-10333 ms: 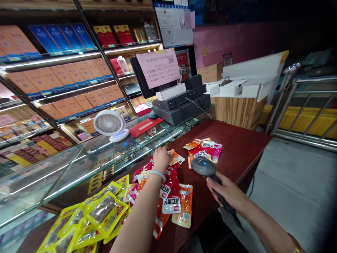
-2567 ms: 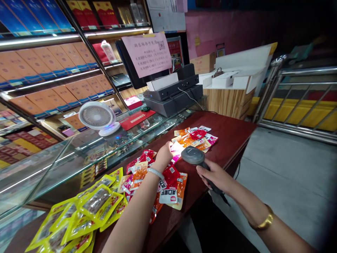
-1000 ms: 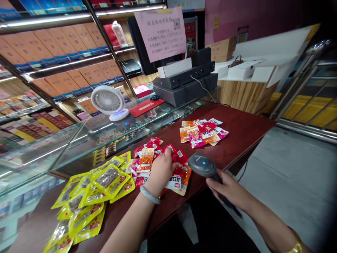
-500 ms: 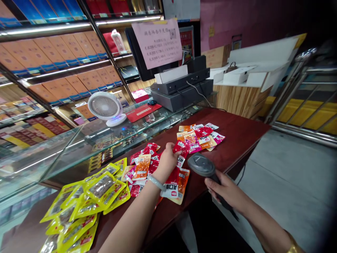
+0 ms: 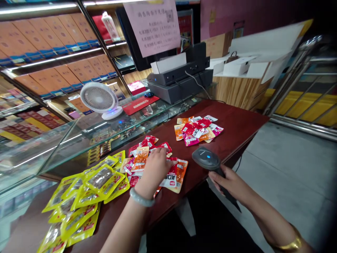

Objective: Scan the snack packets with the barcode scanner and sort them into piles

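My left hand (image 5: 155, 168), with a pale bangle at the wrist, is over the middle pile of snack packets (image 5: 140, 160). Its thumb is held apart from the fingers, and the palm side is hidden. A red and white packet (image 5: 170, 178) lies beside the thumb, partly over an orange one (image 5: 181, 170). In my right hand (image 5: 226, 181) is a black barcode scanner (image 5: 206, 158), gripped by its handle, with a blue light on top. Just beyond the scanner is another pile, where a red packet (image 5: 193, 130) lies on top.
Yellow snack packets (image 5: 102, 179) are heaped on the left of the dark red tabletop (image 5: 242, 121). Behind it runs a glass display counter (image 5: 79, 140) with a white fan (image 5: 100, 100) and a cash register (image 5: 181, 79). A metal railing (image 5: 297, 84) stands at the right.
The red packet that my left hand held now lies on the far right pile. That hand has moved left to the middle pile. The scanner remains in my right hand; the view has tipped down slightly.
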A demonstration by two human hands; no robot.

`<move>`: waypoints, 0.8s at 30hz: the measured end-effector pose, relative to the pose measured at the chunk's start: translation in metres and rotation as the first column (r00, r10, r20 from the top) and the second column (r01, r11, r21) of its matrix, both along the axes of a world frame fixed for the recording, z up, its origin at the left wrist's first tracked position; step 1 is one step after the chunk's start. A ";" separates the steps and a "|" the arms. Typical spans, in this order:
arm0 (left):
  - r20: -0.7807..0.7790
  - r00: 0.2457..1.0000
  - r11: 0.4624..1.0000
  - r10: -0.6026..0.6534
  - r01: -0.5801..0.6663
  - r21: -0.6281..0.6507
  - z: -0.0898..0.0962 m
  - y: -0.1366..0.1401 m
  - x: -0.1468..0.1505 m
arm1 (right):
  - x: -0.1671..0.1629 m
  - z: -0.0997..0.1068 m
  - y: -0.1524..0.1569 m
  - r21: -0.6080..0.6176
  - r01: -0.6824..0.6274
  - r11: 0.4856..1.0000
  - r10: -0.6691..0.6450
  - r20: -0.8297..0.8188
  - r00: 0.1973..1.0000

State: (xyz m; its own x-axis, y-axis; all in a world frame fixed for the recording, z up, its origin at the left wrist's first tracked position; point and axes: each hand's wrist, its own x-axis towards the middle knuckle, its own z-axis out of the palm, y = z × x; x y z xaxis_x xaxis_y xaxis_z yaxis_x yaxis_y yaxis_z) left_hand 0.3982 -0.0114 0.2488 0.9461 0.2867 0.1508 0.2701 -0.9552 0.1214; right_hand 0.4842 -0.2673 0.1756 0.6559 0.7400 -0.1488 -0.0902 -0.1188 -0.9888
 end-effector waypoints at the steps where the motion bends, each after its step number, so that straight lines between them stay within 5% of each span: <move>1: -0.026 0.999 0.997 0.042 -0.040 0.061 -0.003 -0.002 -0.015 | -0.002 0.001 0.000 -0.004 -0.009 1.000 0.009 0.006 1.000; 9: -0.014 0.983 0.971 0.182 -0.178 0.160 -0.033 -0.017 -0.053 | -0.023 0.002 -0.005 -0.056 -0.150 0.987 0.151 0.014 0.988; 24: 0.044 0.973 0.972 0.227 -0.229 0.054 -0.031 -0.035 -0.040 | -0.025 0.014 0.014 0.019 -0.151 0.988 0.151 0.011 0.988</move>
State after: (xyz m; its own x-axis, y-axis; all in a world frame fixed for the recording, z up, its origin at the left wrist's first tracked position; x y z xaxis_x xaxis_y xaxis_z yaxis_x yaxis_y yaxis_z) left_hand 0.3581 -0.0464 0.2177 0.8505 0.4835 0.2072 0.4776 -0.8748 0.0812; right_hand 0.4590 -0.2534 0.1891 0.5377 0.8334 -0.1276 -0.0633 -0.1111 -0.9918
